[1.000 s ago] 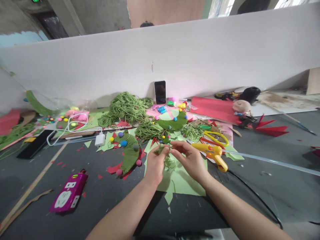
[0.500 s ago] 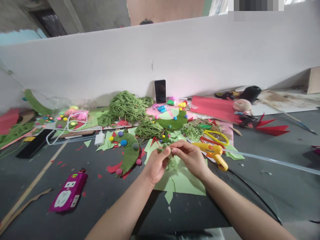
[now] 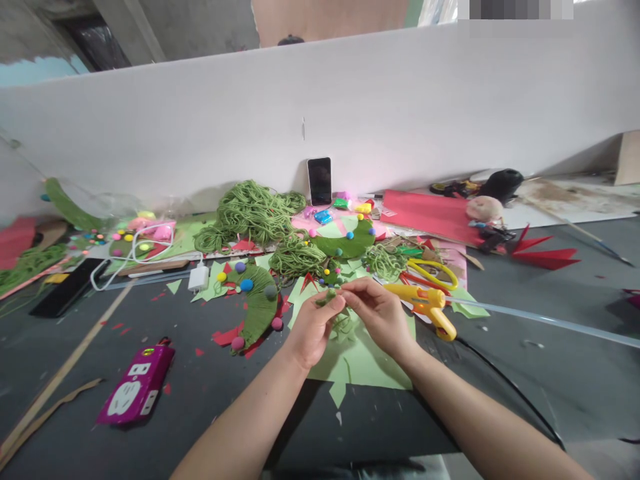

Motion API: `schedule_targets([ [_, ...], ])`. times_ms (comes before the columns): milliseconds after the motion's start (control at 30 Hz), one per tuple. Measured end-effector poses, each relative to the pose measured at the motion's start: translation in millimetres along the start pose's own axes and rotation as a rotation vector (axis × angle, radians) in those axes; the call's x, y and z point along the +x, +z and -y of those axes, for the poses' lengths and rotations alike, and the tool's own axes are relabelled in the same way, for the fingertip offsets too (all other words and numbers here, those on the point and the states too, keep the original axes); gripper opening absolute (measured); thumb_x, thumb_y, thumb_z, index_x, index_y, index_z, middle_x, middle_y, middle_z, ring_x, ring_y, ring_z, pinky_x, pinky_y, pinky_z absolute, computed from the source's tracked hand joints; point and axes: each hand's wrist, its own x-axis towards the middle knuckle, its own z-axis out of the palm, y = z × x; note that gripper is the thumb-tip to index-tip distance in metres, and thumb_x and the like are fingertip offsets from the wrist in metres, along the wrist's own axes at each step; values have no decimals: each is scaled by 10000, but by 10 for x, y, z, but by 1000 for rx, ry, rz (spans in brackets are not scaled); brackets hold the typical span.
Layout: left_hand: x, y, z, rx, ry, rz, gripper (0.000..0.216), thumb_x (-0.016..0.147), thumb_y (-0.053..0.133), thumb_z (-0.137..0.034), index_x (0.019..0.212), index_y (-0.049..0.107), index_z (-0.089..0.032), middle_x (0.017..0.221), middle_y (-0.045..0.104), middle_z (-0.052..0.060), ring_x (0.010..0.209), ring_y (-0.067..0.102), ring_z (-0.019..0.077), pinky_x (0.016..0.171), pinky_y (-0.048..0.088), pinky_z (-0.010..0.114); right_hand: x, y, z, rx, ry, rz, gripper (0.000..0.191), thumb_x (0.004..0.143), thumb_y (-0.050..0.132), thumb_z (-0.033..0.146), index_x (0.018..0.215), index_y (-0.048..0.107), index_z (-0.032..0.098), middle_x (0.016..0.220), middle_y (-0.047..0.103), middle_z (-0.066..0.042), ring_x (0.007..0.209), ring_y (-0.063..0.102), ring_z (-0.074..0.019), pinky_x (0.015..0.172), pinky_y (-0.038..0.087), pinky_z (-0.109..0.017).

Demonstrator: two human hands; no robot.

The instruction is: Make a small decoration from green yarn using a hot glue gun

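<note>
My left hand (image 3: 313,328) and my right hand (image 3: 380,313) meet over a light green paper sheet (image 3: 367,363). Both pinch a small piece wrapped in green yarn (image 3: 326,298), with loose green yarn strands (image 3: 343,325) hanging below the fingers. Just left of my hands lies a curved green yarn-covered shape with coloured pompoms (image 3: 257,303). A yellow and orange glue gun (image 3: 425,307) rests right of my right hand, and its black cord (image 3: 510,393) runs off to the right.
Piles of green yarn (image 3: 253,217), a phone (image 3: 319,181) leaning on the white board, yellow scissors (image 3: 433,270), red paper (image 3: 427,215), a purple power strip (image 3: 137,385), a white charger (image 3: 199,278) and a long clear glue stick (image 3: 540,321) lie on the dark table.
My hands have stayed over the green sheet; the fingers shifted slightly on the yarn piece, and my left hand turned a little upward.
</note>
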Motion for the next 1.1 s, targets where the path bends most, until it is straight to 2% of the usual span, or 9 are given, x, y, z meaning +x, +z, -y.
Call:
schedule_targets([
  [167,-7,25,7,-49,-18,-40,170,641,800,-270,734,717,-154,681,604,19,639,505,103,592,397,222,-8,-11,-27,-48,-47,4,134,834,643,330,892,665,212,867,660,-40,795,634,-172,718,523,-299],
  [367,-28,52,4,-231,-83,8,182,635,804,-240,760,723,-135,803,651,30,712,544,95,651,425,212,-5,-51,-65,-233,-348,-51,92,838,656,285,914,674,237,821,650,-30,759,608,-175,690,508,-311],
  [500,-26,42,11,-283,-95,47,157,669,786,-225,746,720,-105,803,660,38,786,572,102,710,435,197,-9,-73,-22,-326,-504,-71,167,821,668,337,952,669,234,820,643,-34,724,607,-174,657,510,-309],
  [633,11,12,21,-284,-86,-43,229,649,800,-262,801,731,-105,766,657,33,716,568,94,646,444,193,-20,-92,8,-351,-557,-99,237,792,690,371,978,662,226,824,625,-33,691,587,-161,649,505,-301],
  [700,27,-3,22,-269,-76,-105,266,642,805,-279,843,736,-120,759,655,26,671,556,85,620,445,193,-16,-99,3,-339,-508,-123,186,811,684,323,964,658,219,826,623,-30,696,580,-155,655,496,-292],
  [800,35,-11,28,-241,-63,-160,300,639,809,-287,899,737,-154,755,653,12,623,537,74,591,443,193,3,-101,-20,-294,-319,-99,117,848,638,286,931,659,206,836,638,-37,733,587,-156,668,486,-284],
  [967,25,11,45,-232,-87,-181,364,589,839,-284,917,737,-161,809,668,15,628,539,63,607,445,183,29,-89,-28,-81,29,61,205,827,636,381,880,662,185,824,659,-40,735,589,-161,675,465,-286],
  [1100,20,13,43,-175,-88,-142,378,600,833,-294,937,732,-154,776,652,8,636,541,66,608,437,179,50,-92,-8,30,172,106,238,796,658,404,747,634,173,660,579,8,615,497,-119,590,390,-252],
])
